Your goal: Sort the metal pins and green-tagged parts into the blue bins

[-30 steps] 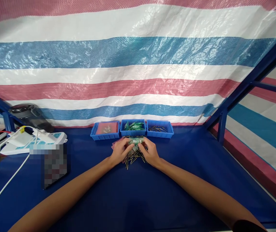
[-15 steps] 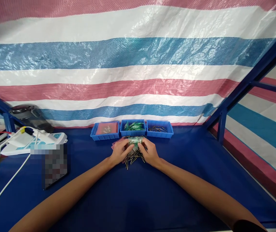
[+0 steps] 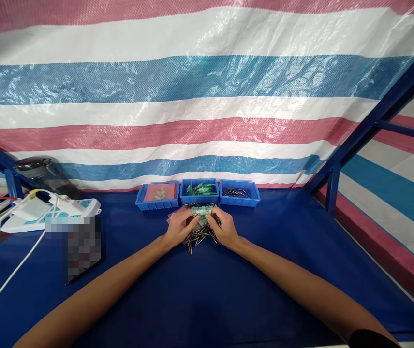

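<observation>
My left hand (image 3: pixel 178 227) and my right hand (image 3: pixel 225 228) pinch a small clear plastic packet with a green tint (image 3: pixel 202 210) from either side. Both thumbs press on its near edge. Below and around it lies a loose pile of thin metal rods (image 3: pixel 199 236), dark and gold, resembling drill bits. Pink plastic bags (image 3: pixel 171 216) stick out beside my left hand, partly hidden by it. What is inside the packet is too small to make out.
Behind my hands stand three blue bins: the left bin (image 3: pixel 157 206) with pink bags, the middle bin (image 3: pixel 199 199) with green packets, the right bin (image 3: pixel 241 201) with thin rods. At left are a white power strip (image 3: pixel 91 208), cables, a dark blurred-out device (image 3: pixel 83 251) and a dark jar (image 3: pixel 45 174).
The packet has shifted very slightly between my fingers, and my right thumb has edged left. Both hands otherwise keep their place over the pile.
</observation>
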{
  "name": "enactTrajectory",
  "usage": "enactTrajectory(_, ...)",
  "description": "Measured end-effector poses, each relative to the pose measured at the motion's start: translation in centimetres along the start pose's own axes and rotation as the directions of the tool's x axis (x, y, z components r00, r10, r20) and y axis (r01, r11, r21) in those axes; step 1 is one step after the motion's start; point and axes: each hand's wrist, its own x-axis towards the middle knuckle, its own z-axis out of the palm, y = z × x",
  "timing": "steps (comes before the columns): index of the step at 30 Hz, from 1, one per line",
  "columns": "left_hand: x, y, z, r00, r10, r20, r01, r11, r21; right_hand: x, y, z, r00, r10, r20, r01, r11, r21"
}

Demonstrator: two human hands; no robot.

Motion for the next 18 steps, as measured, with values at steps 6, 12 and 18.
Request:
enactTrajectory(6,-0.08,-0.01,0.04,0.994,-0.092,0.065,0.097,0.992,-0.084,0.03,0.03,-0.02,1.000,-0.008,0.007,0.008,1.000,-0.005)
enactTrajectory(12,-0.13,-0.13,0.05,0.992,-0.084,0.096,0.089,0.995,-0.049,-0.02,0.03,-0.02,1.000,-0.008,0.020,0.008,1.000,0.015)
enactTrajectory(18,-0.13,-0.21,0.05,0.993,-0.056,0.105,0.059,0.998,-0.024,-0.10,-0.07,-0.05,0.999,0.016,0.038,-0.015,1.000,-0.017)
